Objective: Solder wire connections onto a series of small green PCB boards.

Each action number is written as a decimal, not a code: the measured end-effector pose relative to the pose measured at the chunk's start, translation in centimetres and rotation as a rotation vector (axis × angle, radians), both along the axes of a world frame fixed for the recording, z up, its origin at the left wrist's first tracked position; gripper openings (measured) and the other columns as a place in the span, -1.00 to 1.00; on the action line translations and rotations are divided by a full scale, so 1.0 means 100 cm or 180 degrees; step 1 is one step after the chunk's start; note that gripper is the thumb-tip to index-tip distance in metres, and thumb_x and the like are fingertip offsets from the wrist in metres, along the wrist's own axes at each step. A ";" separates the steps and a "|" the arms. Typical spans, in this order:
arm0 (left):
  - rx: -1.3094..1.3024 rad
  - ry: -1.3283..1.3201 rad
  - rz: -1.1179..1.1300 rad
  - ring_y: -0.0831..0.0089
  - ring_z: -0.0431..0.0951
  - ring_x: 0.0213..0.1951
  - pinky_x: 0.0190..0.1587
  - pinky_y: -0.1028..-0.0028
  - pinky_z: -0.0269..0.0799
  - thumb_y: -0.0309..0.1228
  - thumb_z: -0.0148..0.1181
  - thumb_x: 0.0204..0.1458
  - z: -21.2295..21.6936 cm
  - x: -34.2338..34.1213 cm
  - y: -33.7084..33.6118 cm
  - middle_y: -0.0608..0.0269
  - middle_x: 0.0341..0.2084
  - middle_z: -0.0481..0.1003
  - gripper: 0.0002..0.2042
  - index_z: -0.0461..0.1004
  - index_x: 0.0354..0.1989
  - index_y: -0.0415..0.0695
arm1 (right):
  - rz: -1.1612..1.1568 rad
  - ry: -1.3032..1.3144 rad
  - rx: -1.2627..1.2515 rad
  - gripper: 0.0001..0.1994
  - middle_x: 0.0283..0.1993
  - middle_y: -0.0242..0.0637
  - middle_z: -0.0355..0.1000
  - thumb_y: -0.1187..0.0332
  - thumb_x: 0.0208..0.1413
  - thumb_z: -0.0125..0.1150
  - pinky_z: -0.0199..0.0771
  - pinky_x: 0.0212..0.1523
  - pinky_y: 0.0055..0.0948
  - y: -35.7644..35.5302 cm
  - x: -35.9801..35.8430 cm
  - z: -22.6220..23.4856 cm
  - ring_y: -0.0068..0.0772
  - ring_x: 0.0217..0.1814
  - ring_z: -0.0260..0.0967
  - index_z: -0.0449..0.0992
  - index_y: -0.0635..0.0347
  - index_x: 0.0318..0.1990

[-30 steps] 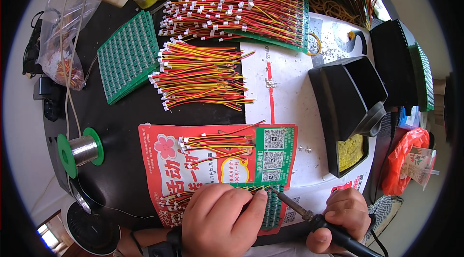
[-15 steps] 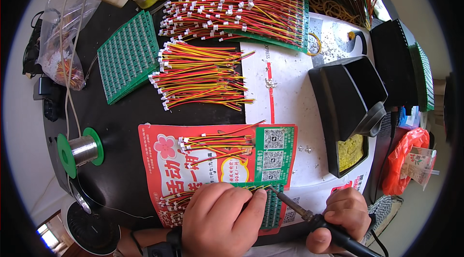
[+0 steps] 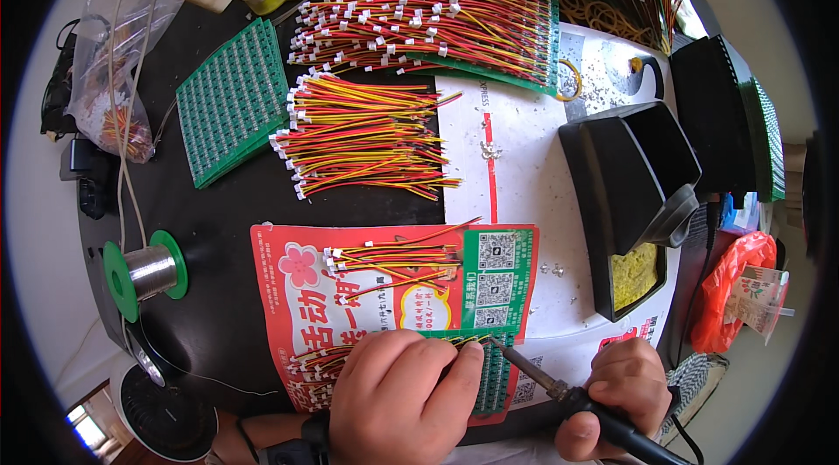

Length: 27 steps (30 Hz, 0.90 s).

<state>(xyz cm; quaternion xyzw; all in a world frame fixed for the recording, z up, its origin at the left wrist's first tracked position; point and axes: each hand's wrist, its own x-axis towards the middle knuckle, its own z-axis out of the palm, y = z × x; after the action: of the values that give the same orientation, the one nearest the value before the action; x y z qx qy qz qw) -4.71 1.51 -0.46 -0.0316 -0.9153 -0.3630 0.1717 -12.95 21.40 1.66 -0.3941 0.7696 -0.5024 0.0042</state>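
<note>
My right hand (image 3: 625,399) grips a soldering iron (image 3: 572,397) by its black handle. The iron's tip rests at the upper edge of a green circuit board panel (image 3: 496,378), close to my left fingertips. My left hand (image 3: 402,395) lies over the panel with its fingers closed on the end of a yellow wire (image 3: 472,340), and it hides much of the board. From under that hand, wires with white connectors (image 3: 319,360) stick out to the left. Above it, a few loose connector wires (image 3: 393,260) lie on a red printed sheet (image 3: 275,290).
A black iron stand (image 3: 625,168) with a yellow sponge (image 3: 635,277) is at right. Solder wire (image 3: 150,273) on a green spool stands left. Farther back are a wire bundle (image 3: 367,137), stacked bare panels (image 3: 232,107) and wired panels (image 3: 437,19). A red bag (image 3: 734,290) sits far right.
</note>
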 end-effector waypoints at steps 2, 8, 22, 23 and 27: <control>-0.0021 0.0015 0.0008 0.20 0.47 -0.41 -0.33 0.30 0.41 -0.67 0.28 -0.10 -0.001 0.001 0.000 0.15 -0.44 0.44 -0.84 0.59 -0.30 -0.30 | 0.0045 -0.0030 0.0013 -0.71 -0.52 -0.17 0.34 0.36 0.09 0.37 0.31 -0.55 -0.32 0.000 0.000 0.000 -0.33 -0.60 0.26 0.40 0.38 -0.22; -0.0074 0.0005 -0.0024 0.20 0.47 -0.40 -0.33 0.31 0.41 -0.68 0.28 -0.09 -0.001 -0.001 0.000 0.15 -0.44 0.45 -0.85 0.59 -0.30 -0.30 | -0.0254 0.0146 -0.0357 -0.67 -0.57 -0.21 0.30 0.26 0.15 0.36 0.33 -0.55 -0.33 -0.001 0.006 -0.007 -0.37 -0.60 0.23 0.38 0.34 -0.25; 0.0004 0.0269 0.0112 0.21 0.49 -0.41 -0.35 0.31 0.43 -0.69 0.31 -0.09 -0.008 -0.001 0.001 0.14 -0.44 0.46 -0.87 0.59 -0.33 -0.29 | -0.0204 -0.0013 -0.0286 -0.69 -0.57 -0.21 0.31 0.30 0.15 0.36 0.30 -0.56 -0.34 0.001 0.003 -0.004 -0.37 -0.60 0.24 0.39 0.37 -0.27; 0.0007 0.0265 0.0113 0.21 0.49 -0.41 -0.35 0.31 0.43 -0.69 0.31 -0.09 -0.008 0.000 0.001 0.14 -0.44 0.46 -0.87 0.59 -0.33 -0.29 | -0.0133 -0.0056 -0.0229 -0.71 -0.57 -0.21 0.32 0.31 0.14 0.36 0.29 -0.56 -0.34 0.001 0.002 -0.003 -0.36 -0.59 0.24 0.40 0.37 -0.27; 0.0007 0.0190 0.0033 0.21 0.49 -0.42 -0.36 0.32 0.43 -0.69 0.31 -0.09 -0.006 0.000 -0.001 0.15 -0.44 0.46 -0.87 0.58 -0.34 -0.30 | -0.0057 -0.0172 -0.0119 -0.74 -0.55 -0.20 0.34 0.36 0.12 0.37 0.29 -0.55 -0.34 0.001 0.001 0.000 -0.35 -0.58 0.25 0.42 0.37 -0.30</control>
<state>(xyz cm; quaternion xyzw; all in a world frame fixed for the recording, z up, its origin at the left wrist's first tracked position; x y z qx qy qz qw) -4.71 1.43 -1.05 -0.0375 -0.9095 -0.3620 0.2008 -12.82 21.51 1.68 -0.3734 0.7632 -0.5271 0.0131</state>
